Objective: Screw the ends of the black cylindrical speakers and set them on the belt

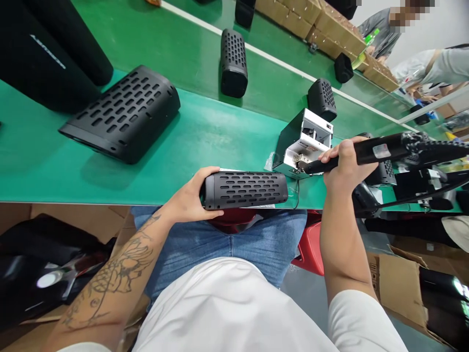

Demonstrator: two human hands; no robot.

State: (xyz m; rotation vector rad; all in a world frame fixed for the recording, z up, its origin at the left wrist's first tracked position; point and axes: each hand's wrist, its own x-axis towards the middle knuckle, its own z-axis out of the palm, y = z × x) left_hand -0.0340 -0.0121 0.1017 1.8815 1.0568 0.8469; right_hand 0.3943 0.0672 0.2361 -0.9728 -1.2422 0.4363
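Note:
My left hand (pixel 196 198) grips the left end of a black slotted housing (pixel 249 189), which lies on its side along the near edge of the green table. Fingers and thumb wrap round that end. My right hand (pixel 346 164) is closed round a black electric screwdriver (pixel 381 149), held almost level with its cable trailing off to the right. The driver's tip reaches the front of a silver and black screw feeder (pixel 306 139); whether a screw is on it I cannot make out. A larger slotted housing (pixel 128 110) stands to the left.
Further slotted housings (pixel 233 61) stand along the green conveyor (pixel 190 58) beyond the table (pixel 216 132). Tall black casings (pixel 54 54) occupy the far left. Cardboard boxes (pixel 397 286) sit below on the right, near a red stool (pixel 311 249). Other people work across the line.

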